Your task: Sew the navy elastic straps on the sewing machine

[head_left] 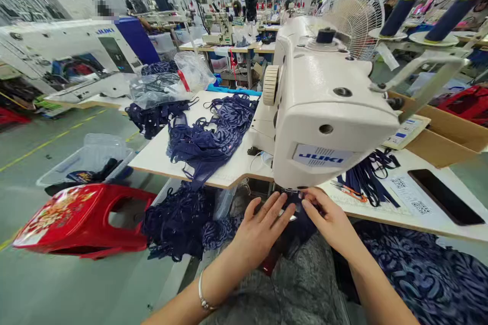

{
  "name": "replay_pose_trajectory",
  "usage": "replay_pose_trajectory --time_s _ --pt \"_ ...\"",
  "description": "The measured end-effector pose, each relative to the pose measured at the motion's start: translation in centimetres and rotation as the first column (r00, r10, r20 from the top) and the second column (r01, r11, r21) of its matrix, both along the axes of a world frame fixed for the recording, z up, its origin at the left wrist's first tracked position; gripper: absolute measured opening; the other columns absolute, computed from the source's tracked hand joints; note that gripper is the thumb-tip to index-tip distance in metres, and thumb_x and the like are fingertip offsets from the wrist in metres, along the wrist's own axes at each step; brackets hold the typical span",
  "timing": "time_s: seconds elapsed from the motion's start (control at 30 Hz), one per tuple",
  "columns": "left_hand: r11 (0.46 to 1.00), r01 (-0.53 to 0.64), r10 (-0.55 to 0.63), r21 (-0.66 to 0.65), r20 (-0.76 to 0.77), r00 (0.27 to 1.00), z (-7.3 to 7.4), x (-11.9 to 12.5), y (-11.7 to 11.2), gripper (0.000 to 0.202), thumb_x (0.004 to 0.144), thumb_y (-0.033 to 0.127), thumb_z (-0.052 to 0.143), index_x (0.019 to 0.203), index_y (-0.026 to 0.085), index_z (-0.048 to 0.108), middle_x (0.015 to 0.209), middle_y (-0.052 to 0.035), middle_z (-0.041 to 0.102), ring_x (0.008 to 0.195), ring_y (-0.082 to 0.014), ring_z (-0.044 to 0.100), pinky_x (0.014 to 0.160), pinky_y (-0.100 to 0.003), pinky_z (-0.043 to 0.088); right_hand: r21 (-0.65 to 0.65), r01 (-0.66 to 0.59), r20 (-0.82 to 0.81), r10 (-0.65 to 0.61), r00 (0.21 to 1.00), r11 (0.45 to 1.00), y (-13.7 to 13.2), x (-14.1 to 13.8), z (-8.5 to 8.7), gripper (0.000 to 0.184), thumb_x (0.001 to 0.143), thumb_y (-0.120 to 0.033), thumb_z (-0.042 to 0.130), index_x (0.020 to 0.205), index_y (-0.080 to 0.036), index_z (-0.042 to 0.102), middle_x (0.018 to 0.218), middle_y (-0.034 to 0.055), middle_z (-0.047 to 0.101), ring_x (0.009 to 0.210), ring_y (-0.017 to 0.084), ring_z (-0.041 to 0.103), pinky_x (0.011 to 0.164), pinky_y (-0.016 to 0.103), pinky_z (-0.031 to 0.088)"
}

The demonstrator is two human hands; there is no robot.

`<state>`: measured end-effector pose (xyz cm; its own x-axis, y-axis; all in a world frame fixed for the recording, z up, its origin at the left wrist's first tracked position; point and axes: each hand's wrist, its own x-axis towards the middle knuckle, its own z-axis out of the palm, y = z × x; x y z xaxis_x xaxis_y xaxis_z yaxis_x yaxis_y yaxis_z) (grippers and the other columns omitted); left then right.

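Surface (152, 157) is pale and pretty crowded: big white sewing machine (339, 106) toward the right, heap of navy garments (217, 134) to its left, and on the right side some loose navy straps (368, 177), orange-handled snips (353, 192) and a dark phone (446, 195). Room's a busy sewing floor, with another machine (76, 56) off to the far left, a wire fan (354, 15) on the far side and a red stool (84, 218) on the near left.

Piece being worked is a dark navy cloth (303, 228), sitting right below the machine head and drooping over the near edge toward the lap. Long axis looks roughly near to far, far end tucked under the head where I can't see it.

As for the grip, left hand (263, 223) is palm down, fingers loosely spread and pressing by the cloth's left side, not clutching anything. Right hand (326, 216) is curled in, thumb and fingertips pinching the cloth's right edge just below the head.
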<state>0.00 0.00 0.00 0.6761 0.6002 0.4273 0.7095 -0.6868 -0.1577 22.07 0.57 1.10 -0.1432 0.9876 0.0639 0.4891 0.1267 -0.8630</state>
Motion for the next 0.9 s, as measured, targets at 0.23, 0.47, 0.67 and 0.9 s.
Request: replay_pose_trajectory --time_s 0.23,0.47,0.67,0.9 --pt "0.995 -0.090 0.088 0.045 0.031 0.996 0.0 0.5 -0.2 0.046 0.098 0.028 0.047 0.143 0.022 0.041 0.150 -0.0051 0.041 0.142 -0.0188 0.030 0.119 -0.042 0.008 0.155 -0.022 0.083 0.009 0.997 0.988 1.6 -0.9 0.7 0.018 0.098 -0.035 0.045 0.091 -0.023 0.057 0.087 0.0022 0.058 0.084 0.018 0.054 0.075 0.028 0.043" --pt "0.992 -0.114 0.113 0.061 0.021 0.993 0.4 0.7 -0.2 0.044 0.098 0.029 0.047 0.141 0.019 0.044 0.148 -0.0082 0.044 0.140 -0.0208 0.035 0.116 -0.041 0.015 0.247 -0.023 0.089 0.001 0.996 0.969 2.3 -1.0 0.6 0.015 0.096 -0.029 0.048 0.089 -0.022 0.060 0.091 0.0032 0.061 0.089 0.018 0.057 0.080 0.028 0.045" --pt "0.990 -0.115 0.115 0.081 0.012 0.993 0.6 1.0 -0.4 0.042 0.098 0.026 0.046 0.138 0.018 0.048 0.146 -0.0103 0.047 0.137 -0.0231 0.040 0.114 -0.041 0.021 0.224 -0.007 0.108 -0.017 0.994 0.975 2.1 -0.8 0.3 0.021 0.097 -0.032 0.047 0.084 -0.021 0.060 0.089 0.0046 0.062 0.087 0.020 0.057 0.075 0.028 0.045" --pt "0.990 -0.116 0.115 0.078 0.013 0.993 0.6 1.1 -0.5 0.042 0.097 0.026 0.047 0.139 0.016 0.047 0.146 -0.0116 0.046 0.137 -0.0236 0.040 0.112 -0.041 0.022 0.246 -0.010 0.109 -0.017 0.994 0.969 2.1 -1.0 0.5 0.019 0.096 -0.030 0.047 0.087 -0.021 0.061 0.089 0.0042 0.062 0.087 0.019 0.057 0.078 0.028 0.045"
